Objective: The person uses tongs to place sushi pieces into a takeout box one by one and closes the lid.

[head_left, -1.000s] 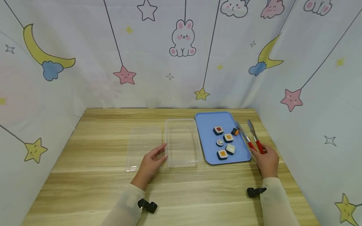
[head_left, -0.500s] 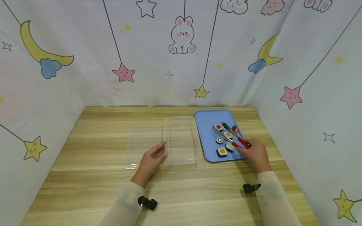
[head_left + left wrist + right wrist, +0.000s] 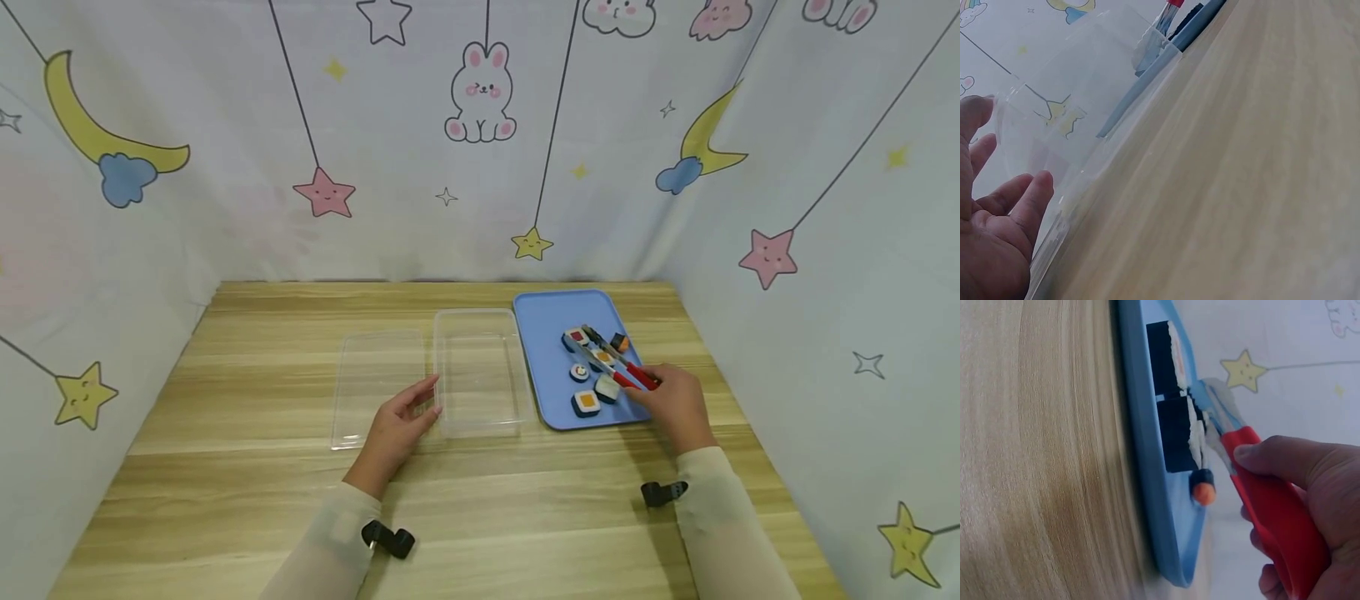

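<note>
Red-handled tongs (image 3: pixel 1275 509) in right grip (image 3: pixel 678 406), tips near red-centred sushi (image 3: pixel 577 337).

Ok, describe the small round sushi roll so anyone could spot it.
Find the blue tray beside the clear box. The sushi roll lies between the red-centred piece and the frontmost orange-centred piece; small and round, unlike those squarish neighbours.

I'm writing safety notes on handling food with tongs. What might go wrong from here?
The right hand holds the tongs over closely grouped sushi pieces, so squeezing one could nudge its neighbours.

The orange-tipped piece lies near the right edge of the blue tray; a sideways bump might push it over the low rim.

The clear container looks thin and light, so the left hand at its side could shift it.
</note>
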{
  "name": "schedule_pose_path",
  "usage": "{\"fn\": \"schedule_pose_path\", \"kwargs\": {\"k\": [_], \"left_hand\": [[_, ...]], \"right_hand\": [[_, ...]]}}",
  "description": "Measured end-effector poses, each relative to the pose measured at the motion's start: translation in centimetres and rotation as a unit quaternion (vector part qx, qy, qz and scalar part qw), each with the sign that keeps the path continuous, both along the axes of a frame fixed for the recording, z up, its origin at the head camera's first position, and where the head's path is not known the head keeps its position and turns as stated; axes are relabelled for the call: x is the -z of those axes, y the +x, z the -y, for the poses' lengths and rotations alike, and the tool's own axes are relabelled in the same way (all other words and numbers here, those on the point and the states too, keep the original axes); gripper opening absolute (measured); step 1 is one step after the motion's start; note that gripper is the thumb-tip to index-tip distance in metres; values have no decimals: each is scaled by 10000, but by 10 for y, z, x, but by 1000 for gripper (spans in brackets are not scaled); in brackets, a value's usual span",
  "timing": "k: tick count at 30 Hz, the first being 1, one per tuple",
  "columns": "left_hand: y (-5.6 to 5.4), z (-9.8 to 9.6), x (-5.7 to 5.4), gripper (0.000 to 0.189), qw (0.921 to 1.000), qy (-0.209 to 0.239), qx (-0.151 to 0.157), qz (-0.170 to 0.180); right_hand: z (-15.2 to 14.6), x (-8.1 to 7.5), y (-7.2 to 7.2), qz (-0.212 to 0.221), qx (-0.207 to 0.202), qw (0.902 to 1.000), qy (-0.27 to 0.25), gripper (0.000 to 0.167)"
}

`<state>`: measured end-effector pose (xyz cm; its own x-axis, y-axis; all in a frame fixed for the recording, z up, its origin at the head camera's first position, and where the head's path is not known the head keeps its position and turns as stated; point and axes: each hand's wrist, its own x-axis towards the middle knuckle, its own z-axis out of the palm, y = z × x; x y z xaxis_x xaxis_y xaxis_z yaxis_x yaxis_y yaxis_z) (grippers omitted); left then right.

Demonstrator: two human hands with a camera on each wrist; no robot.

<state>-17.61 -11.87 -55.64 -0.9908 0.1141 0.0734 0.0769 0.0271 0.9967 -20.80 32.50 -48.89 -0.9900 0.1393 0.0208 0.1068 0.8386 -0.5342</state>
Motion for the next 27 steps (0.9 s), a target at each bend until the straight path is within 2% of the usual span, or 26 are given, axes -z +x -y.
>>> {"fn": "schedule_pose_path", "kwargs": {"k": [10, 13, 17, 21, 27], "left_hand": [[4, -1, -3, 51, 9998, -141, -26, 129], [4, -1, -4, 51, 9998, -172, -57, 65], [3, 0, -5, 52, 9999, -158, -45, 38], [3, 0, -6, 53, 9998, -120, -23, 156], [3, 0, -6, 53, 9997, -131, -29, 185]], "right_hand": [[0, 2, 1, 80, 26, 10000, 9, 54], [1, 1, 2, 52, 2, 10000, 16, 54], [1, 0, 2, -110, -62, 9999, 18, 52], [2, -1, 3, -260, -94, 9996, -13, 51], [11, -12, 2, -601, -275, 9976, -201, 47]]}}
